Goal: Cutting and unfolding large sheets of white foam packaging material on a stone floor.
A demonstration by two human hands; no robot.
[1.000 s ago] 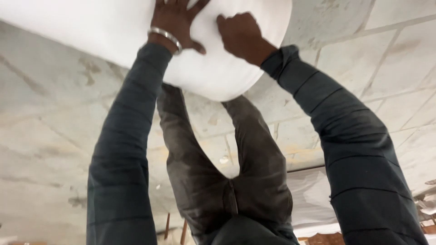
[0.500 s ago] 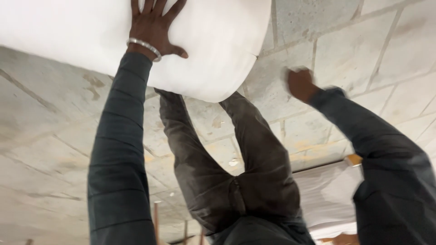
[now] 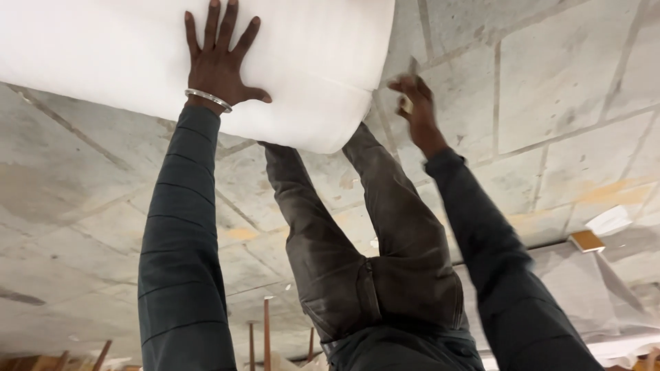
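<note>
Pressing flat on the big white roll of soft padded sheeting [image 3: 137, 55] is the left hand [image 3: 218, 65], fingers spread wide, gripping nothing, a silver bangle [image 3: 208, 99] at the wrist. The roll lies on the grey concrete slab floor [image 3: 550, 82] before the legs. The right hand [image 3: 416, 103], just beside the roll's end, is blurred; its grip cannot be told.

A large white roll of soft, padded sheet material [image 3: 137, 55] is lying on its side on the grey concrete-slab floor [image 3: 564, 82], filling the upper left of the view. Its rounded end is facing right, just above the person's dark trouser legs. Its surface is looking smooth and slightly fuzzy, with one faint seam running near that end.
</note>
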